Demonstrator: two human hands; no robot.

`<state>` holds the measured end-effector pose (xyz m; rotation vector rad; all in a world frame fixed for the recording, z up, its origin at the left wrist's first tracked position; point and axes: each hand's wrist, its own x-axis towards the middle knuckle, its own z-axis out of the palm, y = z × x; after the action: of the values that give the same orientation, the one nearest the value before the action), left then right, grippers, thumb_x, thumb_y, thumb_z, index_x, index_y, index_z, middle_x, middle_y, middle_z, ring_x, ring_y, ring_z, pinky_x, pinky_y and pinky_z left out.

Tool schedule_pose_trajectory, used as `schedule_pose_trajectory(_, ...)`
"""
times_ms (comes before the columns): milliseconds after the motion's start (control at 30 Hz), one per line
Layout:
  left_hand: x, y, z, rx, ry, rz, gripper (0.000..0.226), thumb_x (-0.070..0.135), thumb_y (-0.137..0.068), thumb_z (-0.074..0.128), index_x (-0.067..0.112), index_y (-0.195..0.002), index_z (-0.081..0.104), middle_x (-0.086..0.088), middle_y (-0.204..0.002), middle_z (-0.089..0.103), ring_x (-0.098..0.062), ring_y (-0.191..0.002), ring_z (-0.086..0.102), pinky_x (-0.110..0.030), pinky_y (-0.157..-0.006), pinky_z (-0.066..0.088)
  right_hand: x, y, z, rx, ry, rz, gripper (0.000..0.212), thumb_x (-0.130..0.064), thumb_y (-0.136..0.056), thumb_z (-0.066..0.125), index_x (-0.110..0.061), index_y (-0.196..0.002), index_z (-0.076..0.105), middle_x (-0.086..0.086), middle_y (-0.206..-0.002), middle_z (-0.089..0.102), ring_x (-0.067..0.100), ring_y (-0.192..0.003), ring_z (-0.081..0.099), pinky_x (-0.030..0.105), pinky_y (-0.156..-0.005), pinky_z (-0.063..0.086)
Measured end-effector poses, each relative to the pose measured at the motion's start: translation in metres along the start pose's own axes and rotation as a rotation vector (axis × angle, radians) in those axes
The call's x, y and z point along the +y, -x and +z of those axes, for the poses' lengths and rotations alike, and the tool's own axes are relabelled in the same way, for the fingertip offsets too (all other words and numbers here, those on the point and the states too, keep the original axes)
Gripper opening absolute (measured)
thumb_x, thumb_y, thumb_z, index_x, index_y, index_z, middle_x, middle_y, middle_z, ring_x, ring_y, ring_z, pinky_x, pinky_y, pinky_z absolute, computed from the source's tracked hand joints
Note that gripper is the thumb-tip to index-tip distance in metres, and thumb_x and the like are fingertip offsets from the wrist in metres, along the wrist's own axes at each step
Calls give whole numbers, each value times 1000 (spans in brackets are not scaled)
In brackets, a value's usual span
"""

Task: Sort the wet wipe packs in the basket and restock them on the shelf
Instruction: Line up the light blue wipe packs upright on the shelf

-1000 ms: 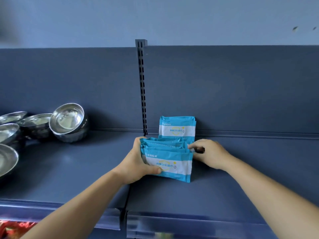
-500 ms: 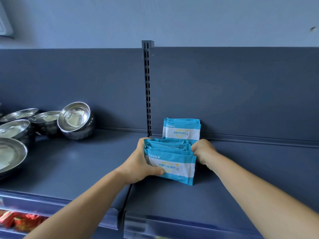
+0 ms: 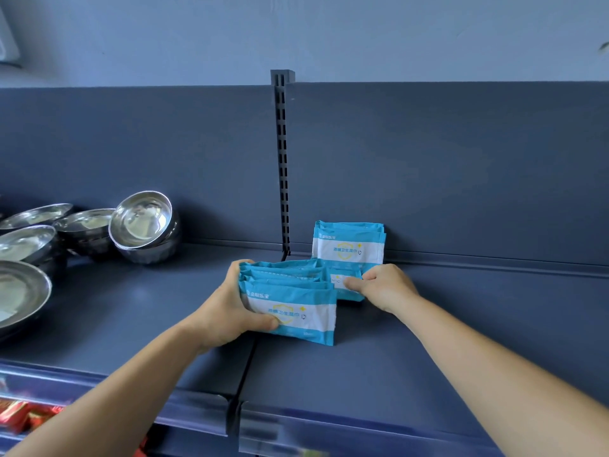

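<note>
Blue and white wet wipe packs stand on the dark blue shelf (image 3: 428,324). My left hand (image 3: 227,311) grips a bundle of several upright packs (image 3: 296,308) from its left side, thumb across the front pack. My right hand (image 3: 382,285) pinches one pack (image 3: 346,285) just behind the bundle, pulled out to its right. A further stack of packs (image 3: 349,245) leans upright against the shelf's back panel. The basket is out of view.
Several stainless steel bowls (image 3: 145,225) are stacked at the left of the shelf. A slotted upright post (image 3: 282,159) divides the back panel. Red packaged goods (image 3: 19,417) show on a lower shelf at bottom left.
My right hand has drawn one pack out from the back of the bundle toward the right. My left hand keeps its hold on the bundle.
</note>
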<state>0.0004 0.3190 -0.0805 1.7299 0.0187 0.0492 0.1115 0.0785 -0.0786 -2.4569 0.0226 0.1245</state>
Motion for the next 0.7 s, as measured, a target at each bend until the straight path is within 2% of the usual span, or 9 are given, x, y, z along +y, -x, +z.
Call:
schedule_pose_trajectory(67,-1,2,-7,2,4,-2,81,-6,-53,79,23,-115,36,-7,-104,72,-24,-91,71,-30,-73,57,-6,-5,10,24,78,-10,47,-66,-71,66,-22,-69,51,-2,-80,56,23,-89,53,28,-55,33)
schedule_pose_trajectory(100,-1,3,-9,0,2,-2,81,-6,-53,79,23,-115,36,-7,-104,72,-24,-91,71,-30,-73,57,-9,-6,14,19,102,-6,51,-68,-69,67,-21,-87,60,1,-98,60,25,-106,50,29,-64,38)
schedule_pose_trajectory(167,-1,3,-9,-1,-5,0,81,-4,-53,79,23,-115,36,-7,-104,72,-24,-92,71,-31,-75,58,-15,-9,20,8,60,40,67,-64,-68,72,-18,-115,59,3,-120,56,25,-121,42,30,-83,43)
schedule_pose_trajectory(233,-1,2,-9,-4,-10,1,80,-6,-54,79,22,-115,36,-7,-105,71,-24,-93,71,-33,-77,58,-17,-13,22,-30,-69,81,71,-57,-61,78,-20,-118,59,3,-122,56,23,-116,48,33,-94,46)
schedule_pose_trajectory(267,-1,2,-10,-9,-10,0,80,-9,-56,79,22,-116,36,-7,-105,71,-24,-93,71,-33,-77,58,-17,-15,23,-54,-147,69,67,-51,-58,81,-20,-115,61,2,-119,59,22,-109,54,35,-94,48)
schedule_pose_trajectory(400,-3,2,-11,-17,-29,9,72,-21,-68,72,21,-114,36,-4,-100,73,-22,-89,71,-29,-73,57,-10,-11,21,-60,-393,-105,26,-13,-73,81,-18,-95,67,-7,-99,72,15,-95,66,37,-91,54)
schedule_pose_trajectory(467,-3,1,-9,-18,-44,15,71,-22,-69,71,21,-114,36,-2,-98,73,-20,-88,72,-26,-71,56,-10,-3,18,-96,-511,-198,21,-4,-80,73,-22,-90,68,-10,-96,73,9,-94,67,33,-93,52)
schedule_pose_trajectory(600,-4,-5,-5,-19,-57,27,76,-15,-66,77,23,-117,35,-10,-114,66,-20,-95,70,-31,-78,57,-12,9,11,-302,-627,-312,23,0,-90,62,-16,-105,69,-11,-101,72,-2,-96,65,15,-89,47)
schedule_pose_trajectory(700,-1,-10,0,-62,-66,27,77,-15,-65,77,21,-119,35,-8,-114,66,-21,-97,70,-33,-79,57,-9,17,5,-316,-595,-333,20,-2,-93,58,-17,-101,70,-11,-99,73,4,-98,65,15,-87,48)
